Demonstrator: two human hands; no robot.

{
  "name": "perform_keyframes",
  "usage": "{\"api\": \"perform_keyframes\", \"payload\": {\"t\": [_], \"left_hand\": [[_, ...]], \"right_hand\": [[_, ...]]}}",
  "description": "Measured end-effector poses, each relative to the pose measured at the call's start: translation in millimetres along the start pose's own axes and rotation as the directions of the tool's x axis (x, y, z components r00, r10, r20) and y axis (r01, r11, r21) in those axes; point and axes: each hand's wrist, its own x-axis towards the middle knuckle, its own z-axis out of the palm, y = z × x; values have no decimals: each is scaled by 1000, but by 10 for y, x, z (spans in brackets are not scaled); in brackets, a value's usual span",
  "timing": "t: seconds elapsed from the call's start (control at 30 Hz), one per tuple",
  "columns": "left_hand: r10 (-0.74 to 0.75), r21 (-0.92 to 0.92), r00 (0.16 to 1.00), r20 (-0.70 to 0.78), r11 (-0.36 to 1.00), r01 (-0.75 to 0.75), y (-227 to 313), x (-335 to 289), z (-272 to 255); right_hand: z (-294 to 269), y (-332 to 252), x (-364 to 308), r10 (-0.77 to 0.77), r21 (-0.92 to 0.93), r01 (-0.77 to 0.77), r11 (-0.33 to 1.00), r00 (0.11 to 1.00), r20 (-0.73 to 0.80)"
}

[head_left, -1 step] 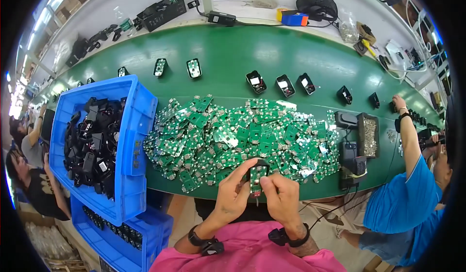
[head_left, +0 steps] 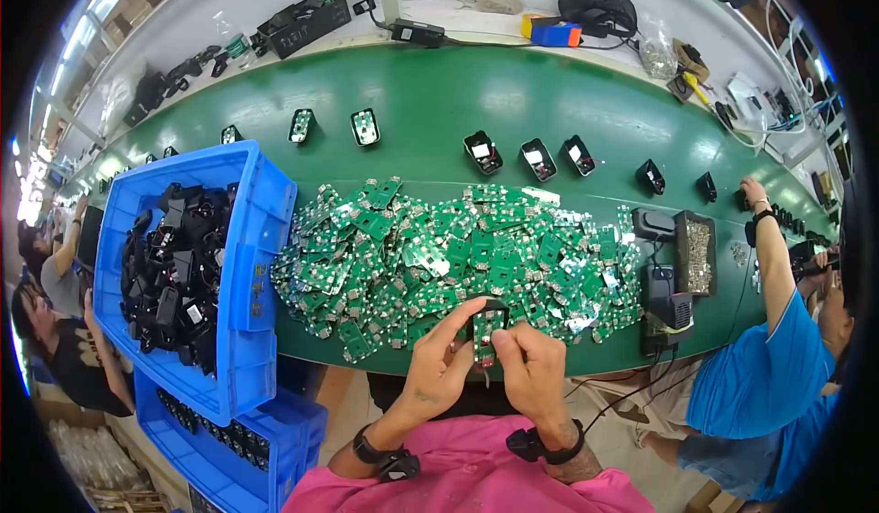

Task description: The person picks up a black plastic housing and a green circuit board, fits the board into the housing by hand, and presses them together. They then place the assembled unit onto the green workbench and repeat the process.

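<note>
At the near edge of the bench I hold a small black plastic housing with a green circuit board (head_left: 488,327) lying in its open face. My left hand (head_left: 441,367) is wrapped round the housing's left side, its index finger reaching the top end. My right hand (head_left: 533,368) grips the right side, its thumb on the board. A bit of red shows at the housing's lower end. Just beyond my hands spreads a large heap of loose green circuit boards (head_left: 385,248). Fingers hide much of the housing's sides and underside.
A blue crate (head_left: 261,280) of black housings stands on the left, above another blue crate (head_left: 206,458). Housings (head_left: 537,160) stand spaced along the green bench (head_left: 412,92). A box of small metal parts (head_left: 696,255) sits right, near a co-worker's arm (head_left: 776,257).
</note>
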Motion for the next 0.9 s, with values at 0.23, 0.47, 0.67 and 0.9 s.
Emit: {"api": "perform_keyframes", "payload": {"t": [0.23,0.47,0.67,0.9], "left_hand": [[-167,-198,983,71,964,178,-70,-41,-76],[20,-69,994,-109,997,-27,-286,-6,7],[-61,-64,993,-104,996,54,-161,-15,32],[100,296,991,-91,953,-69,-56,44,59]], "right_hand": [[90,43,-47,-57,-110,58,992,998,12],[128,69,-55,53,21,-54,998,997,48],[98,258,-117,123,237,-187,953,958,260],[53,202,-103,220,395,-333,856,927,305]]}}
